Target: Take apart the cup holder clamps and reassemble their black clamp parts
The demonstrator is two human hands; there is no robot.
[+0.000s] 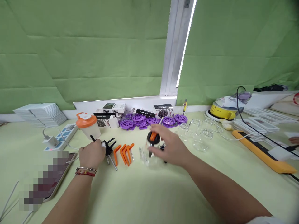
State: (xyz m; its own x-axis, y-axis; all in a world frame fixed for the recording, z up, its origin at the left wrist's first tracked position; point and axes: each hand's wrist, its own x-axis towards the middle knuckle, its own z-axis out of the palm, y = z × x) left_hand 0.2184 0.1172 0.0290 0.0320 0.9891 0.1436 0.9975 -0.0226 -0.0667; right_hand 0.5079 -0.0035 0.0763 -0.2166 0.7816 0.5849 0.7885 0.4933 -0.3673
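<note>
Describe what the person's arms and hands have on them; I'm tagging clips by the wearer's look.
Both forearms are bare, with no gloves. The left hand has bracelets at the wrist: thin metallic bands and a red cord. The right hand shows no ring or watch that I can make out; a white sleeve edge shows at the bottom right corner.

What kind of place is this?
Probably a small assembly workbench: batches of purple plastic wheel-shaped parts, orange plastic handles and clear glass jars lie sorted on a pale green table, beside small printed product boxes.
</note>
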